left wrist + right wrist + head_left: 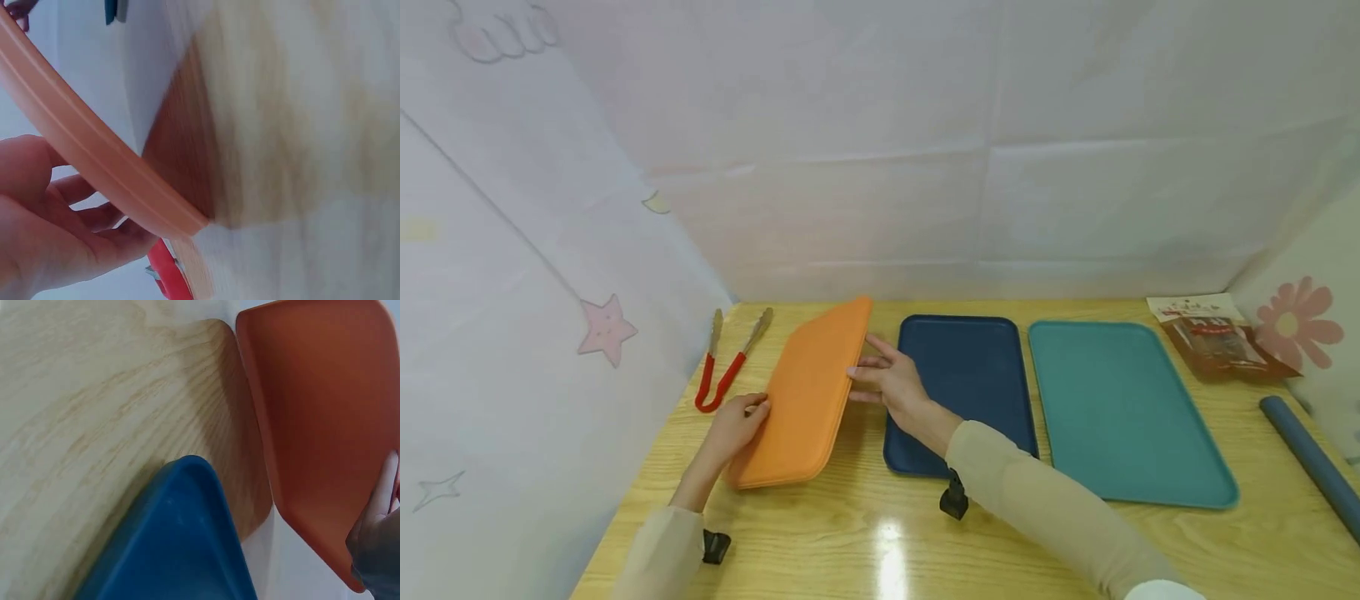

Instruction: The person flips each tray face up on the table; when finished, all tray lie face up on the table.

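Observation:
An orange tray point(808, 392) stands tilted on the table, its left long side low and its right long side raised. At the low left side, my left hand point(735, 425) holds the edge with bent fingers; in the left wrist view its fingertips are partly hidden behind the rim point(119, 169). My right hand point(891, 379) grips the raised right edge, thumb on the upper face and other fingers beyond it. In the right wrist view the tray's rimmed side point(319, 419) shows. A dark blue tray point(970, 375) lies flat under my right forearm.
Red-handled tongs point(730, 379) lie spread behind my left hand. A teal tray point(1127, 408) lies flat right of the blue one. Farther right are a brown food packet point(1217, 342) and a dark grey roll point(1311, 458). Fabric walls point(865, 217) border the back and sides.

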### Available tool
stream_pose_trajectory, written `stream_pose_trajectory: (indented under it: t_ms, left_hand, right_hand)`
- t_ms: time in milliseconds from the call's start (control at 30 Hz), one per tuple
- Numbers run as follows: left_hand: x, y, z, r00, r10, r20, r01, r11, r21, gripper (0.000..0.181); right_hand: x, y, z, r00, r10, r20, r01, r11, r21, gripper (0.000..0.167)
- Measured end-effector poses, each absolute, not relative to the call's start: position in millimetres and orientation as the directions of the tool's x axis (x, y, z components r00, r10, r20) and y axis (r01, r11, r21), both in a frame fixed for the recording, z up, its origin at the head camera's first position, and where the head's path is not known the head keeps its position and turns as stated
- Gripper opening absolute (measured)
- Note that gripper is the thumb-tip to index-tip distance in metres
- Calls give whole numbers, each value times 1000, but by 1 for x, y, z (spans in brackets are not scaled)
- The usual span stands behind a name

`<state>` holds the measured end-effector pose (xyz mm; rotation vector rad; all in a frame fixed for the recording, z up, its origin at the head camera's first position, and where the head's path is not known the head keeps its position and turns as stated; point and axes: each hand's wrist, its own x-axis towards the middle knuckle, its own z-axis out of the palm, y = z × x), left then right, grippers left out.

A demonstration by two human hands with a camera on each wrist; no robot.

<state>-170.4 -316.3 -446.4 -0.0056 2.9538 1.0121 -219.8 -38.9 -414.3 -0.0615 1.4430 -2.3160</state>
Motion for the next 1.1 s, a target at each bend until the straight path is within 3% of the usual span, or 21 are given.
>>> stream_pose_trajectory:
  t_ms: [500, 700, 833, 967, 1100]
  left_hand:
    - [-109, -299, -435, -991, -51, -126, -123, 731, 671, 60]
    - [-78, -291, -433, -993, 58, -99, -33, 681, 731, 55]
    - [-64, -283, -428, -988, 110, -109, -17, 625, 780, 64]
    - [-55, -268, -418, -996, 34, -83, -42, 644, 764, 66]
    - [-45, -247, -403, -998, -58, -13, -50, 702, 710, 56]
  right_hand:
    - [-216, -43, -380, -924, -352, -150, 274, -334, -902, 80]
    - [-214, -44, -371, -931, -336, -146, 264, -339, -903, 76]
    - [-213, -45, -364, -936, -325, -136, 249, -338, -908, 70]
    - [-211, -46, -360, -933, -335, -134, 254, -347, -903, 69]
    - [-206, -47, -359, -931, -334, -145, 269, -359, -894, 70]
